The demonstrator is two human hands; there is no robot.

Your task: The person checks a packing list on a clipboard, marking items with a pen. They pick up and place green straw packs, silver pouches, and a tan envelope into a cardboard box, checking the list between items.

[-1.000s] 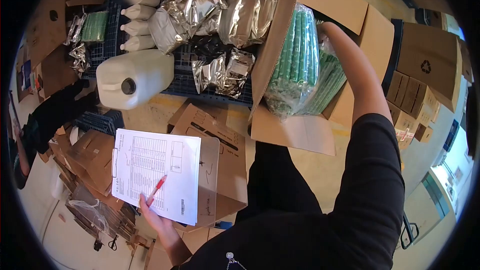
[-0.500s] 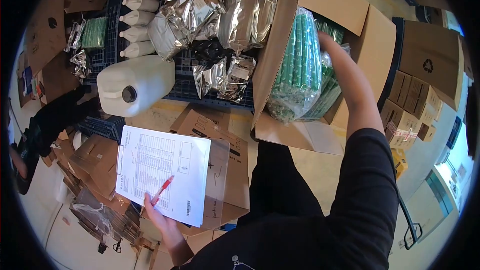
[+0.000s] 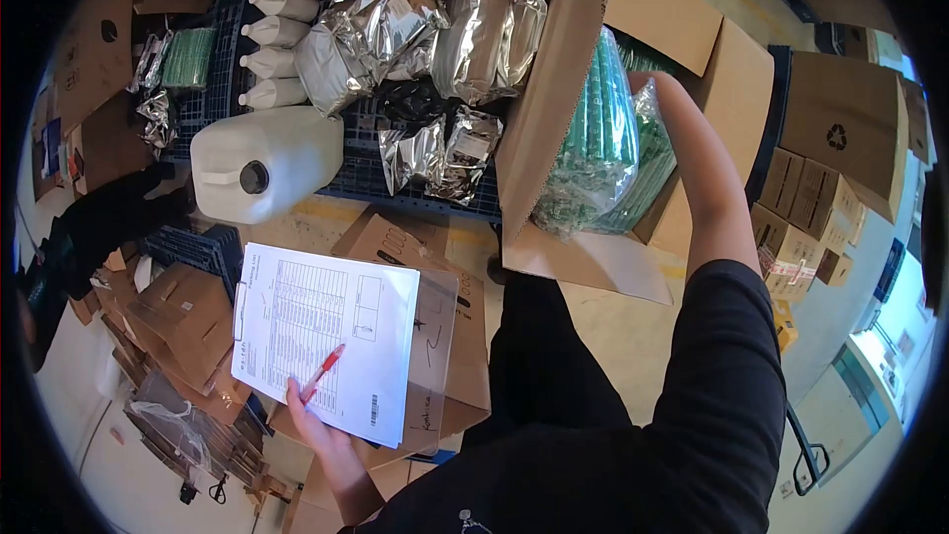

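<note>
My left hand [image 3: 318,429] grips the lower edge of a clipboard [image 3: 431,361] holding printed sheets [image 3: 371,376]. A red pen [image 3: 324,372] lies slanted across the top sheet, its lower end by my thumb. My right arm reaches into an open cardboard box [image 3: 736,119]. Only the back part of my right hand [image 3: 648,85] shows there; its fingers are hidden among the contents. Clear plastic bags of green-patterned tubular items [image 3: 601,129] fill the box, and one bulging bag leans against its left flap.
A white jerrycan [image 3: 297,163], several white bottles [image 3: 274,61] and silver foil pouches [image 3: 474,44] stand on a blue pallet [image 3: 361,153] left of the box. Cartons [image 3: 806,188] are stacked at right. Another person's dark-clothed legs [image 3: 109,222] show at far left.
My right forearm has shifted slightly, with the hand still inside the box. The bulging bag has slid a little right and lower. My left hand keeps hold of the clipboard.
</note>
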